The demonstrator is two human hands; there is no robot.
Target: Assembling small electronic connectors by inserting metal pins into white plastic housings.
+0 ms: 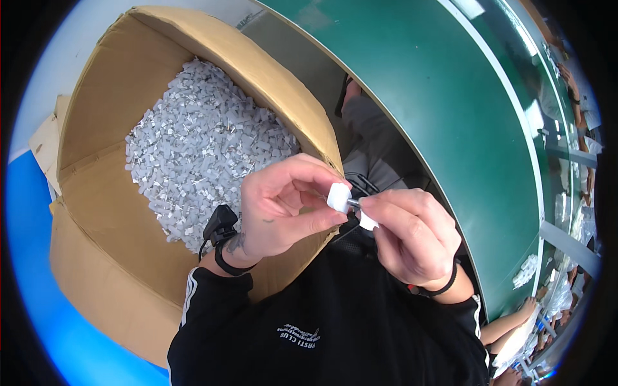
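Above the right edge of the box (283, 83), the left fingers (308, 171) pinch a white piece (338, 196) and the right fingers (400, 212) the grey pin (353, 202) beside it, apparently mid-adjustment; next calls for steady alignment.

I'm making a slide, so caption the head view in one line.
Left hand holding a white part and right hand a grey pin, near a cardboard box of pale pieces.

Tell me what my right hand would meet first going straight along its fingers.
Your right hand would likely meet the white plastic piece in your left hand first; depth is unclear.
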